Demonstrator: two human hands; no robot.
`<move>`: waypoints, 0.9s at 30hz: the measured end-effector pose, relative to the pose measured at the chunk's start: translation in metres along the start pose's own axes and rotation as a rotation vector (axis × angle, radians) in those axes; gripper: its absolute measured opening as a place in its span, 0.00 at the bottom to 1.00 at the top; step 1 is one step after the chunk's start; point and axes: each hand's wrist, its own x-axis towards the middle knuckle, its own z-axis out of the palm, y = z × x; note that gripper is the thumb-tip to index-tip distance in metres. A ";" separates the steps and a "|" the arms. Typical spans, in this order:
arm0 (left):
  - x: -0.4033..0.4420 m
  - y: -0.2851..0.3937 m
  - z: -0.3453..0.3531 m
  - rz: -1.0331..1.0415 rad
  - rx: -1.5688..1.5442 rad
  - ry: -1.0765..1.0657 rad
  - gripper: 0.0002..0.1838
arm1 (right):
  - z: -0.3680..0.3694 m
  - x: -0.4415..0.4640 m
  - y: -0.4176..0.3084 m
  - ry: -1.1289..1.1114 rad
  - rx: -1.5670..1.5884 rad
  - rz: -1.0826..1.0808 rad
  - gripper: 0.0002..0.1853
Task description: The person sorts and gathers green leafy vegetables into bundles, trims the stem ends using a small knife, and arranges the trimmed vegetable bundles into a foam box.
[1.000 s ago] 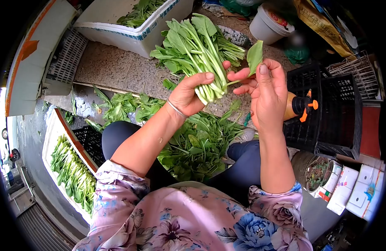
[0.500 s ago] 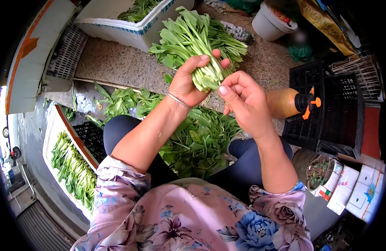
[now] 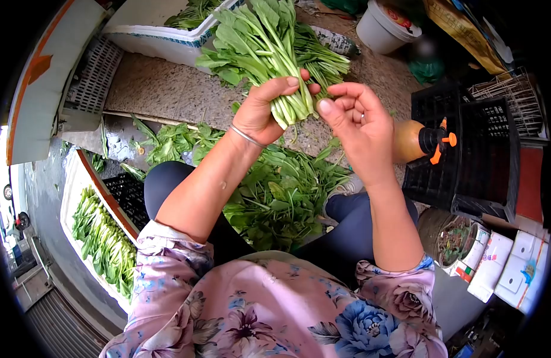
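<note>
My left hand is wrapped round the stems of a bunch of leafy greens, thumb across the front. The leaves point away from me and the pale cut ends towards me. My right hand is just right of the stem ends, thumb and forefinger parted and the other fingers curled, with nothing visible between them. Behind the held bunch, more greens lie on the stone ledge. Below my hands, a heap of loose leaves covers the ground between my knees.
A white foam box with greens stands at the far left. Another foam box nearer me holds lined-up bunches. On the right are a spray bottle, black crates and a white bucket.
My right hand has drawn back slightly from the stem ends, its thumb and forefinger parting. The bunch in my left hand has shifted a little left and away from me.
</note>
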 end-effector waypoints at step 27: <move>0.003 -0.005 0.000 0.055 -0.005 0.111 0.10 | 0.015 0.005 0.020 0.214 -0.491 -0.615 0.08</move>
